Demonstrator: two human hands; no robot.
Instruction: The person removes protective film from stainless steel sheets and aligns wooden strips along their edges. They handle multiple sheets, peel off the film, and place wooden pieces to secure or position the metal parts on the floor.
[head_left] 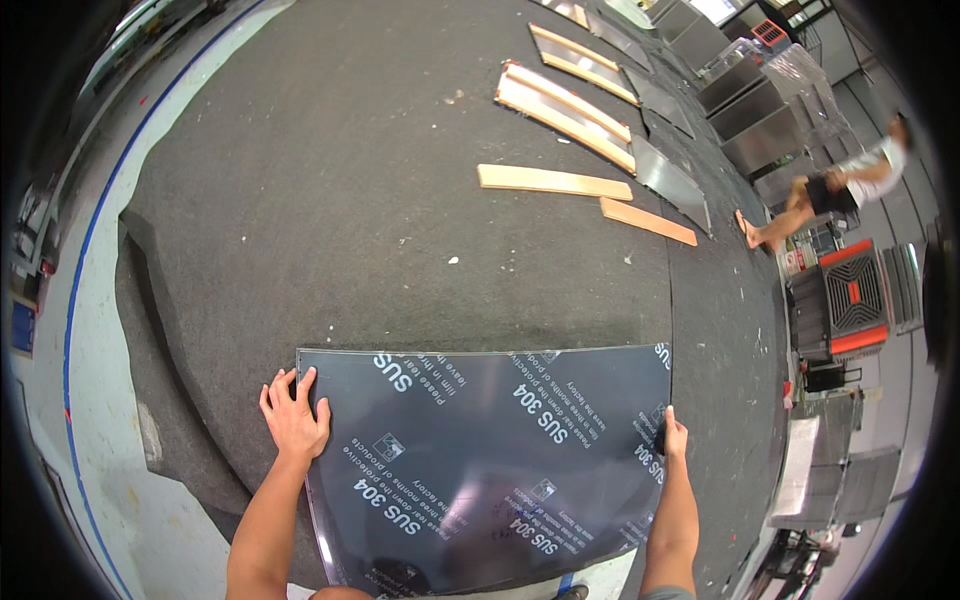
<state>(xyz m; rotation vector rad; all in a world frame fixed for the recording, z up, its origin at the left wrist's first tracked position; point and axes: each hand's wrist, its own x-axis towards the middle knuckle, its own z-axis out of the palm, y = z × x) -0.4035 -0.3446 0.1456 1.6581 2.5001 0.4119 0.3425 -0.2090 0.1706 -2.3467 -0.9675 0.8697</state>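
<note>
A large dark metal sheet [480, 450] covered in printed protective film lies flat on grey felt matting [350, 200], close to me. My left hand [294, 415] rests on the sheet's left edge near its far corner, fingers spread. My right hand [672, 435] grips the sheet's right edge, fingers curled around it. Both forearms come in from the lower edge of the view.
Several wooden planks [553, 181] and thin metal sheets [672, 180] lie on the matting at the far right. Steel cabinets [760, 110] and an orange-and-black machine [852, 298] stand to the right. A person [850, 180] crouches there. A blue line [90, 240] marks the pale floor at left.
</note>
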